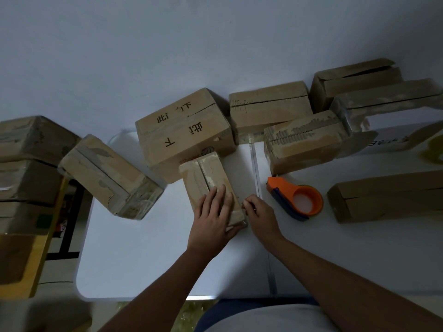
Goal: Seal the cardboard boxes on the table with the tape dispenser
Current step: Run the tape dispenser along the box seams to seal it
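Here the left hand [213, 212] presses flat on the small box [211, 185] at frame centre, its seam running up-frame. The right hand [257, 212], fingers curled at the box's near corner, seemingly pinching tape, is nearer the tape dispenser [296, 198] lying just right.

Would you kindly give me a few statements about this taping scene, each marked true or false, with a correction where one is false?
1. The left hand lies flat on the small box in front of the person. True.
2. The tape dispenser is held in the right hand. False: it lies on the table, to the right of that hand and apart from it.
3. The tape dispenser is orange with a dark blue part. True.
4. The box with printed characters stands nearer the person than the small box. False: it stands behind it, toward the wall.
5. The right hand is at the small box's right edge. True.
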`<action>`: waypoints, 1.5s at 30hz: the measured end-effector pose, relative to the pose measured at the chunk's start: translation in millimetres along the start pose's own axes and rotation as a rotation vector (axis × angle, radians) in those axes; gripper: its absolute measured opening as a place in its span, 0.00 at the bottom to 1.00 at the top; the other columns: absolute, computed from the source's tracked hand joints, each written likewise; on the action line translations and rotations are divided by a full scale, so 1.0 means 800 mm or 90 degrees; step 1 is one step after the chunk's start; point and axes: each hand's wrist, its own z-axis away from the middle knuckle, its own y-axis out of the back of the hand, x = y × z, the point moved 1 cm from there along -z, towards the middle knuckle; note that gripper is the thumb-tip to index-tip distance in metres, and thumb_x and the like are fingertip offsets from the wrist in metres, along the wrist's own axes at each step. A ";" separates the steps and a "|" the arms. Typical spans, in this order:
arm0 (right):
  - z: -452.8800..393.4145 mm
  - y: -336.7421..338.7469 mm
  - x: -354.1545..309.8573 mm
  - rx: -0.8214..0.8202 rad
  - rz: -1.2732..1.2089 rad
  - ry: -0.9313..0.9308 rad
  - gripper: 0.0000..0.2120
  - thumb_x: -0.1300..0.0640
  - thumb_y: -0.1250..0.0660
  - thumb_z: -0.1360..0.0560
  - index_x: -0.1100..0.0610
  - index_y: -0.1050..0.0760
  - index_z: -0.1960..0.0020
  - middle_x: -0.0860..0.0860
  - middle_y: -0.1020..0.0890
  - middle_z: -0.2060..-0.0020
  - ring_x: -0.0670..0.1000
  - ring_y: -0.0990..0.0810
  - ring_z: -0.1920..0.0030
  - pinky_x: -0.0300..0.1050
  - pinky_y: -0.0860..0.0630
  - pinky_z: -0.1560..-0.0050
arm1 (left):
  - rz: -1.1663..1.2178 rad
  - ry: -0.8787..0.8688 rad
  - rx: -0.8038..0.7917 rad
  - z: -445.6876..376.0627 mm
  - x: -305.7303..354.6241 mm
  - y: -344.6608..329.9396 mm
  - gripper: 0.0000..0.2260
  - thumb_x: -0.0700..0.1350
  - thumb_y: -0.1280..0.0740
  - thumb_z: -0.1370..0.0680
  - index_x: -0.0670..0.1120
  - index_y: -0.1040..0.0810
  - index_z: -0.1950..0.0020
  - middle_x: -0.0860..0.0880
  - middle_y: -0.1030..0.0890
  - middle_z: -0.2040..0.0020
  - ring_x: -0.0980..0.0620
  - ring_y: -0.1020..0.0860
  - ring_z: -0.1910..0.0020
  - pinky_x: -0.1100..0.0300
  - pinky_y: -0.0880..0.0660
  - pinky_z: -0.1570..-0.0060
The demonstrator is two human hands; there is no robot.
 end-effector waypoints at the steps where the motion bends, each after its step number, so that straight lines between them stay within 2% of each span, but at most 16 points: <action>1: -0.001 -0.004 0.002 -0.004 0.012 0.005 0.09 0.59 0.41 0.19 0.54 0.30 0.58 0.47 0.26 0.65 0.49 0.26 0.62 0.46 0.30 0.61 | 0.001 0.001 0.001 -0.001 0.000 0.000 0.36 0.66 0.45 0.22 0.42 0.38 0.23 0.39 0.37 0.23 0.39 0.39 0.23 0.41 0.38 0.27; 5: -0.006 -0.017 0.009 -0.026 -0.011 -0.042 0.05 0.57 0.42 0.18 0.56 0.31 0.52 0.52 0.24 0.58 0.51 0.24 0.57 0.46 0.27 0.58 | 0.002 0.004 -0.001 -0.002 0.001 -0.002 0.35 0.66 0.45 0.22 0.42 0.38 0.24 0.39 0.37 0.23 0.38 0.38 0.24 0.39 0.37 0.28; 10: -0.014 -0.020 0.014 -0.096 -0.029 -0.110 0.07 0.53 0.44 0.17 0.56 0.31 0.46 0.54 0.26 0.50 0.47 0.25 0.54 0.32 0.30 0.61 | -0.001 0.006 -0.007 -0.003 0.001 -0.006 0.37 0.66 0.39 0.24 0.43 0.37 0.23 0.39 0.37 0.23 0.38 0.39 0.24 0.40 0.40 0.27; 13: -0.032 -0.019 0.025 -0.158 0.057 -0.141 0.08 0.51 0.43 0.18 0.55 0.31 0.45 0.54 0.25 0.47 0.49 0.25 0.51 0.34 0.30 0.60 | 0.006 0.010 -0.016 -0.002 0.001 -0.003 0.36 0.66 0.40 0.23 0.43 0.37 0.23 0.40 0.37 0.23 0.38 0.39 0.23 0.40 0.40 0.27; 16: -0.030 -0.012 0.028 -0.195 0.037 -0.183 0.13 0.50 0.43 0.18 0.53 0.29 0.37 0.56 0.24 0.40 0.53 0.23 0.44 0.46 0.24 0.46 | 0.020 0.006 -0.022 0.000 0.000 -0.003 0.36 0.66 0.46 0.23 0.44 0.39 0.23 0.40 0.38 0.22 0.39 0.40 0.23 0.40 0.40 0.27; 19: 0.003 0.006 -0.004 -0.192 -0.141 -0.250 0.21 0.44 0.50 0.17 0.48 0.36 0.26 0.46 0.30 0.31 0.48 0.31 0.32 0.44 0.34 0.35 | 0.022 0.006 -0.025 0.000 -0.002 -0.003 0.36 0.67 0.48 0.22 0.43 0.38 0.23 0.41 0.38 0.22 0.39 0.40 0.23 0.41 0.42 0.26; 21: 0.023 0.009 -0.030 -0.237 -0.211 -0.262 0.23 0.41 0.55 0.17 0.43 0.46 0.23 0.41 0.36 0.31 0.43 0.38 0.31 0.42 0.40 0.34 | 0.016 0.003 -0.027 0.000 -0.002 -0.003 0.37 0.68 0.48 0.22 0.43 0.36 0.23 0.40 0.37 0.23 0.39 0.39 0.23 0.42 0.42 0.27; 23: 0.033 0.000 -0.045 -0.267 -0.209 -0.209 0.23 0.45 0.55 0.16 0.44 0.53 0.22 0.43 0.41 0.28 0.44 0.41 0.29 0.40 0.42 0.35 | 0.009 -0.001 -0.028 -0.001 -0.003 -0.002 0.37 0.68 0.48 0.23 0.43 0.34 0.24 0.40 0.36 0.23 0.39 0.39 0.24 0.42 0.43 0.27; 27: 0.031 -0.009 -0.046 -0.275 -0.164 -0.135 0.24 0.50 0.52 0.16 0.46 0.55 0.22 0.47 0.45 0.23 0.40 0.43 0.31 0.35 0.42 0.35 | 0.015 -0.003 -0.028 -0.001 -0.002 -0.003 0.36 0.67 0.48 0.23 0.42 0.33 0.25 0.40 0.36 0.23 0.39 0.39 0.23 0.41 0.41 0.27; 30: 0.028 0.012 -0.037 -0.336 -0.096 -0.061 0.25 0.49 0.46 0.17 0.40 0.53 0.25 0.38 0.39 0.28 0.33 0.38 0.32 0.27 0.38 0.37 | 0.026 -0.048 -0.019 0.001 -0.010 -0.002 0.38 0.69 0.46 0.23 0.43 0.37 0.23 0.41 0.37 0.23 0.39 0.40 0.23 0.40 0.38 0.27; 32: 0.027 0.029 -0.023 -0.352 0.035 0.010 0.30 0.44 0.37 0.21 0.38 0.49 0.25 0.35 0.34 0.31 0.34 0.32 0.33 0.33 0.32 0.35 | 0.026 -0.108 -0.010 0.003 -0.019 0.000 0.39 0.69 0.44 0.24 0.44 0.41 0.22 0.41 0.39 0.22 0.40 0.41 0.22 0.40 0.39 0.27; 34: 0.022 0.040 -0.006 -0.324 0.187 0.058 0.37 0.33 0.34 0.27 0.39 0.46 0.24 0.39 0.32 0.29 0.40 0.31 0.32 0.47 0.29 0.33 | 0.023 -0.142 0.005 0.005 -0.026 0.001 0.40 0.69 0.43 0.24 0.43 0.43 0.21 0.41 0.40 0.21 0.40 0.42 0.22 0.41 0.39 0.27; 36: 0.016 0.044 -0.007 -0.295 0.257 0.087 0.41 0.29 0.34 0.31 0.43 0.44 0.24 0.42 0.32 0.29 0.44 0.31 0.32 0.51 0.29 0.34 | 0.025 -0.148 0.015 0.006 -0.026 0.002 0.41 0.69 0.41 0.24 0.43 0.42 0.21 0.41 0.40 0.21 0.40 0.41 0.22 0.41 0.40 0.26; 40: 0.007 0.043 -0.030 -0.289 0.389 0.172 0.38 0.38 0.31 0.29 0.54 0.39 0.26 0.53 0.26 0.34 0.53 0.27 0.36 0.52 0.28 0.39 | 0.029 -0.144 0.018 0.004 -0.022 0.000 0.41 0.67 0.39 0.25 0.43 0.42 0.21 0.41 0.40 0.21 0.40 0.42 0.22 0.41 0.38 0.27; 43: 0.006 0.034 -0.033 -0.266 0.526 0.209 0.39 0.37 0.32 0.28 0.57 0.39 0.26 0.54 0.24 0.38 0.54 0.25 0.40 0.49 0.29 0.44 | 0.024 -0.142 0.014 0.003 -0.023 -0.002 0.42 0.66 0.34 0.26 0.43 0.42 0.21 0.40 0.40 0.21 0.40 0.42 0.22 0.40 0.37 0.28; 45: 0.010 0.026 -0.030 -0.258 0.547 0.202 0.42 0.37 0.31 0.29 0.58 0.41 0.25 0.54 0.25 0.37 0.54 0.25 0.40 0.48 0.30 0.45 | 0.034 -0.152 0.006 0.004 -0.025 -0.002 0.42 0.68 0.35 0.26 0.43 0.42 0.21 0.41 0.40 0.21 0.41 0.43 0.22 0.40 0.37 0.28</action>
